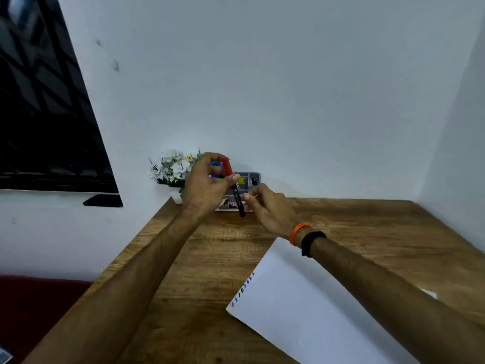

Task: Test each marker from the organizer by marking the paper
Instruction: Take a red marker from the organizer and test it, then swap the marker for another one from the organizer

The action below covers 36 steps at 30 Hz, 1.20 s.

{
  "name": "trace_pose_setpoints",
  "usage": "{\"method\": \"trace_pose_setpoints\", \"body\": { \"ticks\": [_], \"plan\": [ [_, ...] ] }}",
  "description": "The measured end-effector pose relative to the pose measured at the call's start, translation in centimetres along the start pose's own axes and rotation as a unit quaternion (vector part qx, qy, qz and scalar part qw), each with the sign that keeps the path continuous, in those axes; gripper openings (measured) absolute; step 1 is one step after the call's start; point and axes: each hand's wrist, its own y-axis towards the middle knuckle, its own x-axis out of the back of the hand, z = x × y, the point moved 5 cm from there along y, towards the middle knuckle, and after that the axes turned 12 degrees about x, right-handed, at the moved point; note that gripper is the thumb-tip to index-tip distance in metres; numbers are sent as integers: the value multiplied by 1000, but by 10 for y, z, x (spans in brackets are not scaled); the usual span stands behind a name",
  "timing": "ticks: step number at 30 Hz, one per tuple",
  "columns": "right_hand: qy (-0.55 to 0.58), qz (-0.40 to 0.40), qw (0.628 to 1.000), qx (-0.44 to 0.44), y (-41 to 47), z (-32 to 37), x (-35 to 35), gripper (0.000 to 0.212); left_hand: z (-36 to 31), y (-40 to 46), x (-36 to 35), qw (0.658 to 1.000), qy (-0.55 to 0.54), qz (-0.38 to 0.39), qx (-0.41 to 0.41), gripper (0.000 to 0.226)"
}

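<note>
My left hand [207,185] holds a black marker with a red cap [235,189] upright above the far end of the wooden table; other blue-capped markers show between its fingers. My right hand [267,206] is just right of the marker's lower end, fingers curled and pinched together close to the barrel; whether it touches the marker is unclear. Behind both hands stands the grey organizer [249,178] against the wall, mostly hidden. The white paper [301,306] lies near me on the right, with a row of several small coloured marks [242,290] along its left edge.
A white pot of white flowers [172,170] stands left of the organizer at the table's far left corner. The wooden table [210,258] meets the wall at the back and a side wall on the right. A dark window fills the upper left.
</note>
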Motion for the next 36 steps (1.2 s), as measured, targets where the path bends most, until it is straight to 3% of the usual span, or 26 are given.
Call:
{"method": "trace_pose_setpoints", "body": {
  "ticks": [4, 11, 27, 36],
  "plan": [
    [-135, 21, 990, 20, 21, -11, -1, 24, -20, 27, 13, 996, 59, -51, -45, 35],
    [-247, 49, 967, 23, 32, -26, -8, 40, -28, 80, 19, 985, 108, -104, -88, 46],
    [-235, 29, 971, 20, 31, -37, -21, 53, 1, 105, -2, 968, 196, -98, -124, 49],
    [-223, 17, 974, 25, 30, -36, -18, 51, 52, 91, -7, 951, 289, -77, -78, 39]
  ]
}}
